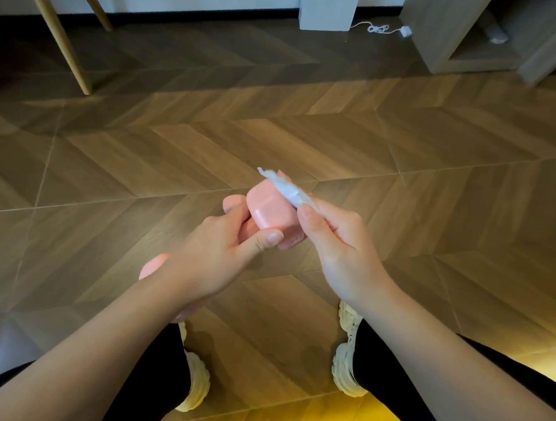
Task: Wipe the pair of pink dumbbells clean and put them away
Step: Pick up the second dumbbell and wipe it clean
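Wood floor [275, 128] | left hand [215, 255] grips dumbbell [272, 210] | right hand [336, 246] pinches wipe [288, 186]

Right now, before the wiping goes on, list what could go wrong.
1. The left hand grips the pink dumbbell in mid-air above the shoes. A slip could drop it on a foot or dent the wooden floor.
2. The right hand pinches a thin white wipe against only the top head's edge, so the end under the left wrist may get missed.
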